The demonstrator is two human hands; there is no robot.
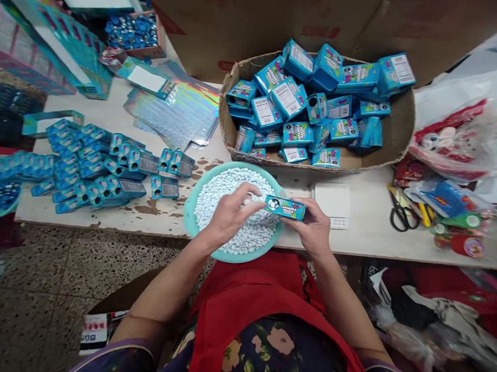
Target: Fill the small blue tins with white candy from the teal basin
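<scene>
In my right hand (314, 225) is a small blue candy box (290, 207), held level over the right rim of a turquoise bowl (189, 217). White pieces show in the round opening at the box's left end. My left hand (233, 212) is over the bowl, its thumb and fingers curled toward that opening; whether a piece is between the fingertips is too small to tell. Many small white candies (219, 190) fill the bowl. Behind it stands a cut cardboard box (400, 139) with several blue boxes (288, 98) lying jumbled inside.
Several small blue boxes (119, 187) stand grouped at the left on the white table (163, 224). Shiny sheets (186, 111) lie behind them. A white scale (332, 201) sits right of the bowl. Scissors (402, 214) and plastic bags (458, 147) are farther right.
</scene>
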